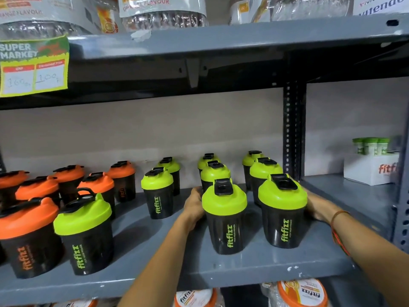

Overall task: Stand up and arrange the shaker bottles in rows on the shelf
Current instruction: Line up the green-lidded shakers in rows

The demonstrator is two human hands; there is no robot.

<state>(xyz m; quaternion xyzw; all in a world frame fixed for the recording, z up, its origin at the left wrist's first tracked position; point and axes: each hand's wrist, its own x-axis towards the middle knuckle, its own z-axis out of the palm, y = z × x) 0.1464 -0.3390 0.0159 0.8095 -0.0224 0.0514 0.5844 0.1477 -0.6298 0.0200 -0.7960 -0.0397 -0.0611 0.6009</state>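
Two front green-lidded shakers, left one and right one, stand upright at the shelf front, heading two columns running toward 12 o'clock. Left hand presses the pair from 9 o'clock, right hand from 3; fingers hidden, grip unclear. Likely squaring the columns. Orange-lidded shakers cluster at 9 o'clock, less regular.

open shelf gap between green shaker bottles, upright post right
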